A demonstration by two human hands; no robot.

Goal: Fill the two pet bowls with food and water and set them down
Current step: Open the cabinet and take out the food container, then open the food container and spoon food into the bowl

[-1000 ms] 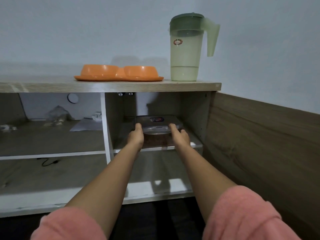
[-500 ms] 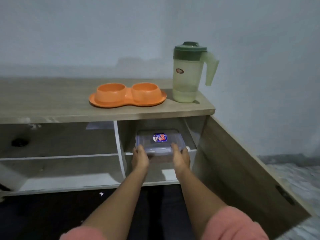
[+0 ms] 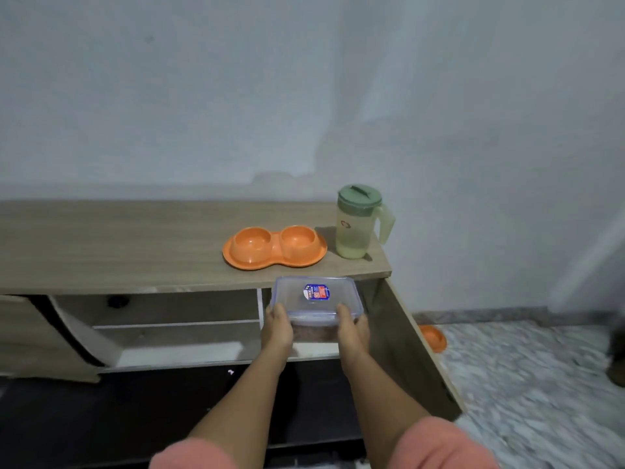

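In the head view, the clear lidded container (image 3: 316, 301) that sat on the cabinet's inner shelf a second ago is now out in front of the cabinet (image 3: 135, 248), its far edge level with the front of the worktop. The left hand (image 3: 278, 330) grips its near left corner and the right hand (image 3: 351, 331) its near right corner, thumbs on the lid and fingers curled under, out of sight. Brown contents show through the wall between the hands. The orange double pet bowl (image 3: 274, 248) still stands on the worktop, both cups empty, with the green-lidded pitcher (image 3: 358, 225) just to its right, holding a little liquid at the bottom. The camera has risen, so the bowl's insides now show. An orange object (image 3: 433, 338) on the floor beyond the open cabinet door (image 3: 416, 350) is half hidden and blurred. The pink sleeves (image 3: 439, 445) are cut off at the bottom edge.
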